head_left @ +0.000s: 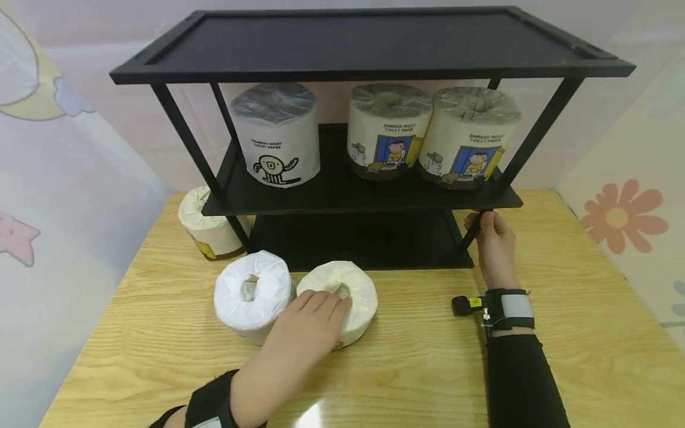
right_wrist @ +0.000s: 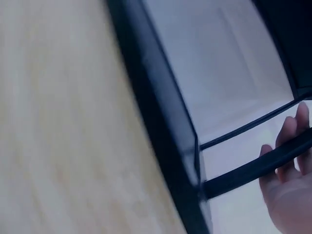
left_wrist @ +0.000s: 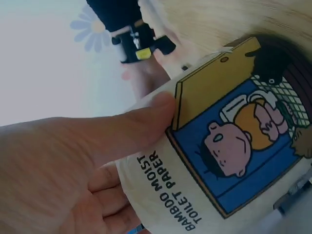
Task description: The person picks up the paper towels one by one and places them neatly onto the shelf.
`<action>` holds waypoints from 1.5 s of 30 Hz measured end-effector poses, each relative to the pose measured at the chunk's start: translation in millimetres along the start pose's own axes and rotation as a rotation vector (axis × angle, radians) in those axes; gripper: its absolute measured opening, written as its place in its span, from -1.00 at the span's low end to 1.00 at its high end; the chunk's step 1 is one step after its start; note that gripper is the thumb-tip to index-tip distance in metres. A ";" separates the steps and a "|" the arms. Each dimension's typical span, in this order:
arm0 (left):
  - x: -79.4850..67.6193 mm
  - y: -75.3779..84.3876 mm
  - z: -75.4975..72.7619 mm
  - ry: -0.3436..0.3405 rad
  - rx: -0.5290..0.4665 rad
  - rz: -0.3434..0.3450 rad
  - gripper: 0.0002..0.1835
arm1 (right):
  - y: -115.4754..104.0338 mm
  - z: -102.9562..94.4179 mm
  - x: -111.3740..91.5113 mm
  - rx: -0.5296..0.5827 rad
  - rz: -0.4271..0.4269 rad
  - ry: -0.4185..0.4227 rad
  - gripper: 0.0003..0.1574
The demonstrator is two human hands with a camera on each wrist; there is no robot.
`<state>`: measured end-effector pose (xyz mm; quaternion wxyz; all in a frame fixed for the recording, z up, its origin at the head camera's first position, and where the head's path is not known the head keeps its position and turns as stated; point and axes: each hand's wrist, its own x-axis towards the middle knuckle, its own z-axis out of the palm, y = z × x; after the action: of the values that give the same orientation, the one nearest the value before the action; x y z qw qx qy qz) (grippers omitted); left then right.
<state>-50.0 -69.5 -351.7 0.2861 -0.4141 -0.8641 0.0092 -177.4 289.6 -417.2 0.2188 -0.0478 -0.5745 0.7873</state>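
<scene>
My left hand (head_left: 305, 333) holds a cream-wrapped toilet paper roll (head_left: 361, 309) on the table in front of the rack. In the left wrist view its thumb (left_wrist: 146, 119) lies against the printed wrapper, and the other fingers are at the roll's top end. Touching or close beside that roll is a white-wrapped toilet paper roll (head_left: 238, 309). At the black rack's lower right, my right hand (head_left: 497, 252) grips the front post (head_left: 471, 229). The right wrist view shows fingers (right_wrist: 287, 131) behind that post, partly cut off by the frame edge.
On the rack's middle shelf (head_left: 332, 199) stand a white roll (head_left: 278, 142) at left and two cream rolls (head_left: 387, 134) at right. Another cream roll (head_left: 216, 232) stands on the table left of the rack. The top board (head_left: 353, 44) overhangs the shelves.
</scene>
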 end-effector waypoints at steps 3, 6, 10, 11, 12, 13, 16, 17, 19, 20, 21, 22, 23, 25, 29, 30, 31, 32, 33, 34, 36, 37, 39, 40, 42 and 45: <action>5.2 4.9 3.9 -0.004 0.006 0.015 -0.73 | -1.3 0.5 0.1 0.045 0.017 0.002 -0.53; 7.3 8.9 5.6 -0.037 -0.022 0.015 -0.72 | -1.9 1.5 -1.2 0.020 0.026 0.003 -0.54; 7.6 12.5 5.8 -0.068 -0.066 0.006 -0.59 | -1.9 3.2 -2.1 -0.006 0.037 0.016 -0.56; 7.6 12.9 5.7 -0.075 -0.071 0.006 -0.58 | -1.9 3.5 -1.9 -0.012 0.038 0.022 -0.55; 7.7 13.1 5.7 -0.082 -0.077 0.005 -0.56 | -1.9 3.7 -1.6 -0.011 0.041 0.025 -0.55; 7.7 13.2 5.7 -0.087 -0.084 0.006 -0.55 | -1.9 3.9 -1.2 -0.008 0.043 0.027 -0.54; 7.6 12.2 6.5 -0.096 -0.090 0.013 -0.51 | -1.7 4.3 0.0 -0.020 0.040 0.032 -0.51; 7.6 11.6 6.8 -0.099 -0.099 0.013 -0.47 | -1.5 4.3 0.3 -0.018 0.038 0.033 -0.51; 7.6 10.5 7.6 -0.108 -0.125 0.007 -0.41 | -0.9 4.2 0.8 -0.018 0.034 0.034 -0.51; 7.7 10.2 8.0 -0.114 -0.136 0.003 -0.40 | -0.7 4.1 0.7 -0.020 0.031 0.034 -0.52; 7.8 10.0 8.5 -0.122 -0.150 -0.002 -0.39 | -0.3 3.9 0.8 -0.029 0.025 0.034 -0.53; 8.2 10.1 9.0 -0.130 -0.161 -0.006 -0.41 | 0.0 3.8 0.6 -0.028 0.024 0.034 -0.55; 8.5 10.4 9.5 -0.140 -0.164 -0.007 -0.44 | 0.4 3.6 0.5 -0.026 0.022 0.034 -0.56; 9.0 11.6 11.3 -0.154 -0.168 -0.003 -0.49 | 1.1 3.4 -0.2 -0.036 0.017 0.036 -0.59; 10.6 13.7 14.9 -0.162 -0.153 0.010 -0.53 | 2.1 3.9 -1.7 -0.031 0.014 0.042 -0.60; 11.3 14.1 15.5 -0.162 -0.155 0.009 -0.52 | 2.2 4.2 -2.2 -0.035 0.014 0.042 -0.58; 12.1 14.4 16.1 -0.162 -0.154 0.007 -0.52 | 2.1 4.6 -2.6 -0.036 0.014 0.042 -0.57; 13.2 14.8 16.5 -0.163 -0.153 0.004 -0.51 | 2.0 5.0 -2.9 -0.041 0.014 0.041 -0.55; 14.5 15.2 16.9 -0.168 -0.150 0.002 -0.50 | 1.9 5.3 -3.1 -0.055 0.016 0.040 -0.55; 15.8 15.8 17.4 -0.174 -0.151 0.000 -0.50 | 1.6 5.5 -3.2 -0.067 0.016 0.040 -0.54; 19.4 17.2 18.2 -0.192 -0.145 0.000 -0.49 | 0.8 6.0 -3.6 -0.087 0.022 0.039 -0.54; 21.6 18.2 19.1 -0.188 -0.143 0.000 -0.51 | 0.4 6.0 -3.5 -0.097 0.024 0.038 -0.53; 26.5 20.4 21.0 -0.198 -0.142 0.008 -0.51 | -0.4 5.8 -3.5 -0.112 0.028 0.040 -0.56; 29.1 21.7 22.0 -0.202 -0.139 0.012 -0.50 | -0.8 5.6 -3.7 -0.114 0.030 0.041 -0.56; 34.6 24.7 24.7 -0.199 -0.139 0.018 -0.49 | -1.3 5.5 -3.9 -0.122 0.030 0.045 -0.58; 42.6 29.6 30.9 -0.161 -0.136 0.024 -0.49 | -1.9 5.4 -4.0 -0.129 0.026 0.045 -0.62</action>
<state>-65.5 -12.5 -364.2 0.1868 -0.4409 -0.8778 -0.0129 -175.0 283.7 -414.3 0.2180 -0.0871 -0.6185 0.7499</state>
